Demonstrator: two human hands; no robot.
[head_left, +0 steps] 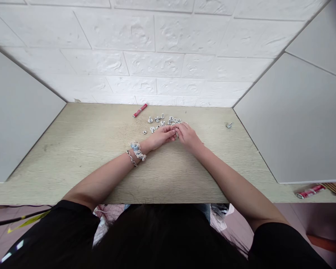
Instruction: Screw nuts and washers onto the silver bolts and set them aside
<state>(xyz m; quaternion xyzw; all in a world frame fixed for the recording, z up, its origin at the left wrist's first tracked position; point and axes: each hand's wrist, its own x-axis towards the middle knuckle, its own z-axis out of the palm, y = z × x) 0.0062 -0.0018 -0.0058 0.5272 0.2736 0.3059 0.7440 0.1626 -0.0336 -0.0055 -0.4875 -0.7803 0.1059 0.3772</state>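
**Left hand point(161, 136) and right hand point(188, 137) meeting beside a cluster of bolts and nuts point(162, 123)**

Both hands are resting low over the tabletop point(86, 149), fingers curling inward and fingertips drawing together in front of the person. Each thumb and forefinger is closing into a narrow pinch, but the fingers are covering the gap, so I cannot tell whether either hand is gripping a small part.

The cluster is lying just beyond the hands, toward the white brick wall point(168, 63), and is spreading mostly leftward from the meeting point. The left hand is therefore sitting nearer to most of these pieces, while the right hand's fingers are lying close to the cluster's right end. Long axes are differing: one bolt point(150, 119) at the left is standing with its shank upward, and others nearer the middle are also pointing up. A loose nut point(145, 132) is lying flat at the cluster's near left.

Well apart to the right, a lone bolt point(229, 125) is lying tilted, its shank pointing away and rightward; the right hand is the nearer one to it. A red tube point(140, 110) is lying slantwise behind the cluster, and a second red tube point(310, 191) is resting at the front right edge. A scrunchie point(138, 151) and a chain bracelet point(131, 158) are circling the left wrist.
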